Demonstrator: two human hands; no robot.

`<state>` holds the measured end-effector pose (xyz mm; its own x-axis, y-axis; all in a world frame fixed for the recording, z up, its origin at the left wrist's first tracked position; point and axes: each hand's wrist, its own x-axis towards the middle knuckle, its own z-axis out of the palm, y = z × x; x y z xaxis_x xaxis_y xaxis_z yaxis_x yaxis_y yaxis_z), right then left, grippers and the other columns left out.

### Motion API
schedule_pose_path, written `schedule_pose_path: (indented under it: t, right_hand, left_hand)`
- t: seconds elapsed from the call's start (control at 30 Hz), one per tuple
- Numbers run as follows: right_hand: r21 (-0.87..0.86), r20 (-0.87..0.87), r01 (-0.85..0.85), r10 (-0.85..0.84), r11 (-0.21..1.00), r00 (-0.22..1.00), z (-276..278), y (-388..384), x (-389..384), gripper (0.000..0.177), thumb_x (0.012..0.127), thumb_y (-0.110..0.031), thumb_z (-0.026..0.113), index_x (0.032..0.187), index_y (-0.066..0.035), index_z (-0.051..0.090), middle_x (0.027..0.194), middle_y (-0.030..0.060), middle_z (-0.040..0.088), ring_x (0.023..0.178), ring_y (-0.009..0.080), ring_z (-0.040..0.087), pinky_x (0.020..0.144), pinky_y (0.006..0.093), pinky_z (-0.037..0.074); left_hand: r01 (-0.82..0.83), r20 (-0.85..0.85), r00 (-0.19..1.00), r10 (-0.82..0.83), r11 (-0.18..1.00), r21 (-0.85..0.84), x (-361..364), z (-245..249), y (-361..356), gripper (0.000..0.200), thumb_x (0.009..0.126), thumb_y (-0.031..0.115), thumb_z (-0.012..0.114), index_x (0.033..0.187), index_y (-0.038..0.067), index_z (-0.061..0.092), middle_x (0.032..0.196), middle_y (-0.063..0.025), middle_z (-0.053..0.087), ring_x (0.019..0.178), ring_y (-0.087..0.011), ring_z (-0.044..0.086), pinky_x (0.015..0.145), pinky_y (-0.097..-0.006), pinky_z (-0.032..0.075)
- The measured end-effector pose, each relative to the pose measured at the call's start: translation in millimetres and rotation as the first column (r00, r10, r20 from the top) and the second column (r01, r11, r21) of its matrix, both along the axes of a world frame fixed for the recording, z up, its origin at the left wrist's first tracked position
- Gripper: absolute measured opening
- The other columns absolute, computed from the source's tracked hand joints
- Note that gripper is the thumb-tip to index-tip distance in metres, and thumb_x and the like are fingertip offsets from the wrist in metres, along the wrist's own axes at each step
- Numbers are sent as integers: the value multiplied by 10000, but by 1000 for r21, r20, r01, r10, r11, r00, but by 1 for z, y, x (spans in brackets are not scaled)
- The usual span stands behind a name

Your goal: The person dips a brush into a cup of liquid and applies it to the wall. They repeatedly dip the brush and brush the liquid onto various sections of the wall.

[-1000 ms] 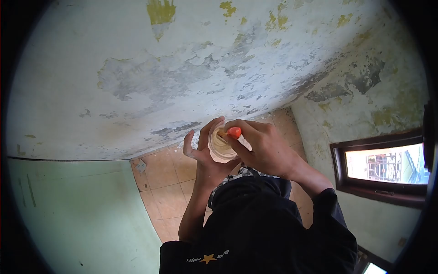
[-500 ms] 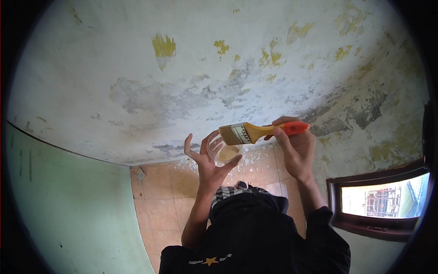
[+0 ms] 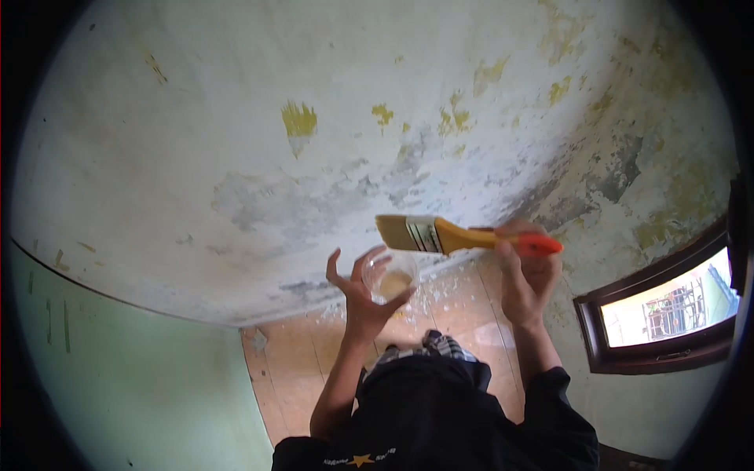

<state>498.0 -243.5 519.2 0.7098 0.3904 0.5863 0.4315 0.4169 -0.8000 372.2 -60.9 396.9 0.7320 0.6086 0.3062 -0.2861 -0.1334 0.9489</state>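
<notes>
Close before a peeling whitish wall [image 3: 236, 157], the person holds both hands up at about the same height, near each other but not touching. The left hand [image 3: 363, 297] is clamped on a clear cup [image 3: 390, 276]. Its fingers curl up on either side of the cup and grip it from below, while one finger stands free to the left. The cup's open mouth faces the camera, and a little pale, yellowish liquid shows at its bottom.

The right hand [image 3: 528, 275] is closed around the handle of a paintbrush [image 3: 440, 234], with the fingers wrapped just short of the handle's orange end. The paintbrush lies almost level, with the handle to the right and the bristles pointing left. The bristles sit just above the cup's rim and apart from it. Between the bristles and the yellow wooden handle runs a band of bright metal.

Behind the hands, the wall shows yellow patches [image 3: 299, 119] and grey, flaking areas that darken toward the right. A green wall [image 3: 118, 377] meets it at lower left. Below the hands lies a tiled floor [image 3: 294, 369] of orange-brown squares, with white flecks [image 3: 428, 286] scattered along the foot of the wall. A window [image 3: 667, 306] in a dark wooden frame is set at the right edge, bright with daylight. At the bottom of the view are the person's dark top [image 3: 455, 416], which bears a small yellow star [image 3: 361, 458], and a bit of checked cloth [image 3: 441, 345] above it.
</notes>
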Motion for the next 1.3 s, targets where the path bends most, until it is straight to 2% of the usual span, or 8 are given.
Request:
schedule_pose_path:
  t: [0.17,0.33,0.6,0.73,0.87,1.17,1.23,1.3]
  right_hand:
    - [99,108,44,-54,994,993,2,3,-28,143,996,10,620,1130,55,599,1073,157,690,1052,273,704,890,331,523]
    - [110,-291,85,-50,990,955,-49,37,-54,178,1024,-60,625,1156,57,599,1032,124,697,932,187,686,839,344,577]
    - [331,-868,25,294,943,400,-84,71,-34,186,1025,-96,595,1082,75,548,1012,228,687,917,304,729,894,429,618]
    - [433,-640,164,173,886,749,16,83,26,232,1015,-84,618,1150,38,474,1159,220,607,1043,350,694,981,459,608]
    - [560,142,55,-161,826,977,165,108,109,178,1025,-60,605,1156,60,591,1101,164,642,1009,284,718,925,438,634]
    - [468,842,376,-533,800,84,372,160,116,223,933,2,691,1155,-19,681,1205,80,734,1027,238,747,889,298,616]
    - [434,900,294,-421,851,-111,352,166,126,295,892,7,694,1171,-86,670,1123,97,744,855,250,757,719,330,639]
    - [460,878,296,-379,837,-293,313,171,145,376,824,38,710,1171,-101,674,1232,91,710,883,281,750,714,348,650]
  left_hand:
    - [89,-31,995,-91,995,-53,-24,-20,15,1282,721,137,937,1523,175,-63,1441,-221,466,1281,-367,553,1118,-530,451]
    - [26,16,1000,-25,998,-49,-42,-8,27,1238,739,31,900,1512,257,-40,1427,-198,480,1275,-347,556,1075,-493,484]
    - [-122,107,985,136,984,-132,-60,1,61,1269,728,57,912,1522,238,-60,1418,-218,491,1251,-344,573,1067,-506,484]
    - [-192,100,973,208,970,-150,-83,8,71,1284,713,58,918,1526,236,-59,1413,-204,493,1254,-351,563,1085,-529,462]
    - [-243,120,958,262,958,-149,-116,-18,83,1288,696,19,904,1542,276,-33,1413,-182,499,1240,-334,568,1072,-536,463]
    - [-556,-207,827,522,814,-169,-172,10,57,1267,666,-2,872,1554,256,5,1386,-180,491,1230,-365,547,1045,-542,490]
    - [-540,-60,840,539,842,0,-205,-138,107,1261,714,-68,874,1545,279,-8,1402,-170,540,1180,-331,591,980,-539,538]
    - [-362,47,919,391,885,-292,-221,-176,116,1260,704,-57,886,1541,269,2,1406,-170,534,1181,-332,591,980,-547,528]
